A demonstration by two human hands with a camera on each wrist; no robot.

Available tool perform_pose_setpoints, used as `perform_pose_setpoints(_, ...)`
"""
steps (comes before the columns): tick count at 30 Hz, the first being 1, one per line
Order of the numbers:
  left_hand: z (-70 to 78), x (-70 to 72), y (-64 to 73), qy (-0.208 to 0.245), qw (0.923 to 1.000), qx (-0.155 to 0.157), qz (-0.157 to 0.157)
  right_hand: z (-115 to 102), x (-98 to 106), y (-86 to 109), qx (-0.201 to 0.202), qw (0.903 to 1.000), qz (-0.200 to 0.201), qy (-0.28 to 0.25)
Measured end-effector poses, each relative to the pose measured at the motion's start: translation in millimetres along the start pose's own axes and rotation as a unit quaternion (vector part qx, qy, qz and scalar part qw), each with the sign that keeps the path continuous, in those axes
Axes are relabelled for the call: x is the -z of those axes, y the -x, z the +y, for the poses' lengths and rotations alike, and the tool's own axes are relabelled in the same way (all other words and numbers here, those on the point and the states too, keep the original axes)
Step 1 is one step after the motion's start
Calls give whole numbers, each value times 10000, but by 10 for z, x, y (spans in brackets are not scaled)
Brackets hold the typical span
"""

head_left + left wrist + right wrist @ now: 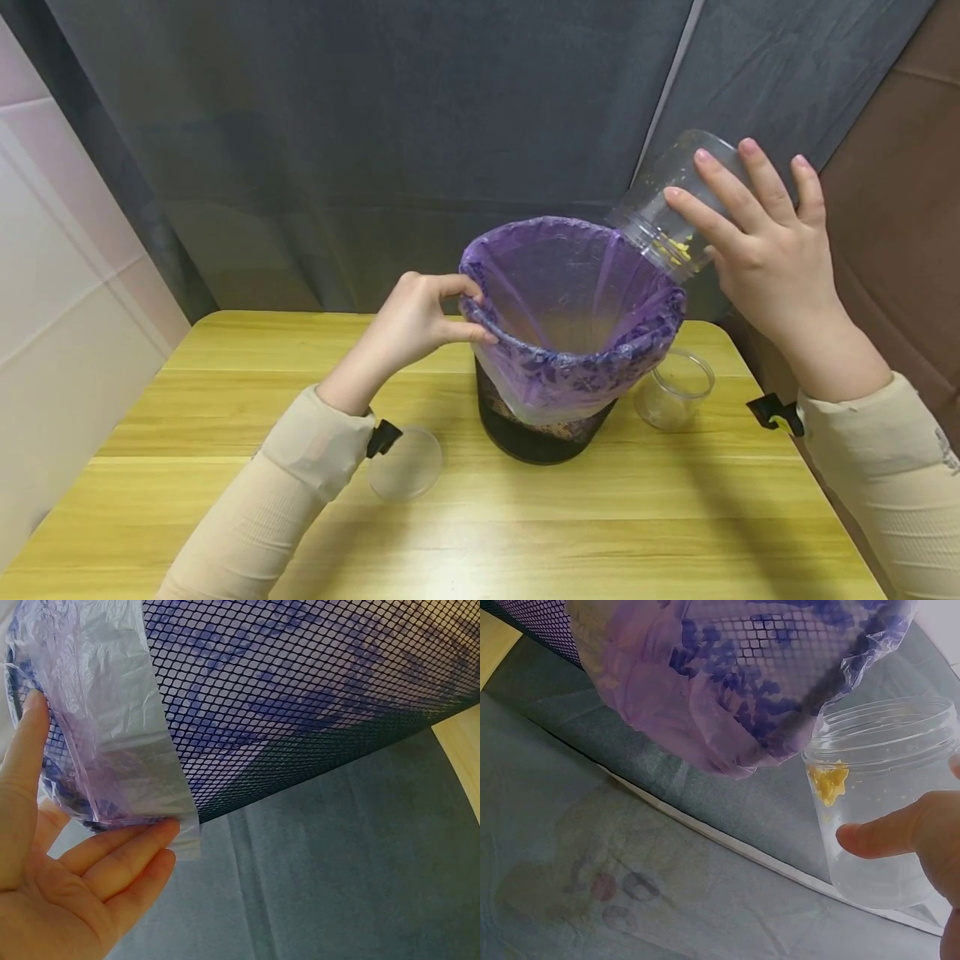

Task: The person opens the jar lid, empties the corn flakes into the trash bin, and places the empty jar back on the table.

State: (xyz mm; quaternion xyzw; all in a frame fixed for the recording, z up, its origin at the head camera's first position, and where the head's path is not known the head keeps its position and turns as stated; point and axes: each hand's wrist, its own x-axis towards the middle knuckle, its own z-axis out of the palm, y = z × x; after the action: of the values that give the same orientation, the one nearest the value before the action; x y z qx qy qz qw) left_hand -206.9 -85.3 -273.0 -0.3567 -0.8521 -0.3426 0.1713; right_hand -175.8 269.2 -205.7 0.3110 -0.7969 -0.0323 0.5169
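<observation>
My left hand (420, 312) pinches the near-left rim of a black mesh wastebasket (542, 442), thumb and fingers on either side of the lined edge. A purple patterned bin bag (577, 375) lines the basket and folds down over its rim. Over the right side of the rim, my right hand (780, 250) grips a clear plastic jar (667, 179). That jar is tilted, its threaded mouth toward the basket. Small yellow bits (829, 783) cling inside the jar near the mouth. In the left wrist view, fingers (127, 862) press the bag's folded edge against the mesh.
A second clear jar (675, 408) stands on the wooden table (480, 517) to the right of the basket. Left of the basket lies a clear round lid (405, 464). Grey curtain (375, 150) hangs behind the table.
</observation>
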Motion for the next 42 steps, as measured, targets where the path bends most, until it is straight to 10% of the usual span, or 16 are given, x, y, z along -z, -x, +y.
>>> perform_pose_setpoints(42,-5,-16,-1,17,10000,5,-35,-104,8,-86,637,9963,354,466)
